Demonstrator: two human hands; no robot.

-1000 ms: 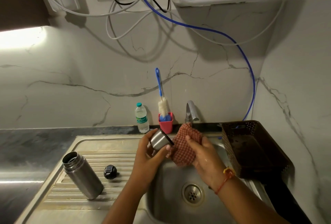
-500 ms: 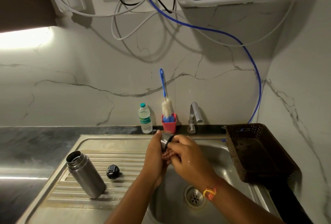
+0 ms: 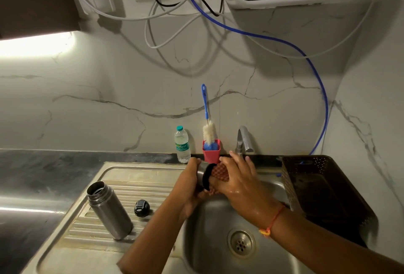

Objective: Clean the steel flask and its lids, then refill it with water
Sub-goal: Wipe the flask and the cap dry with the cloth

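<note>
The steel flask (image 3: 109, 210) stands open and upright on the sink's ribbed drainboard (image 3: 122, 177), with a small black inner lid (image 3: 142, 208) just to its right. Over the basin, my left hand (image 3: 188, 184) grips the steel cup lid (image 3: 202, 172), its black-rimmed mouth turned to the right. My wet right hand (image 3: 238, 177) holds a red checked scrub cloth (image 3: 220, 172) pushed into the lid's mouth.
A tap (image 3: 243, 140) rises behind my hands. A red holder (image 3: 211, 153) with a blue-handled bottle brush (image 3: 206, 118) and a small water bottle (image 3: 182, 144) stand at the wall. A dark perforated basket (image 3: 317, 184) sits right of the basin; the drain (image 3: 240, 242) lies below.
The cloth, bunched beside the lid a second ago, is now pushed into the lid's mouth. Both hands have risen slightly toward the tap. The flask and black lid have not moved.
</note>
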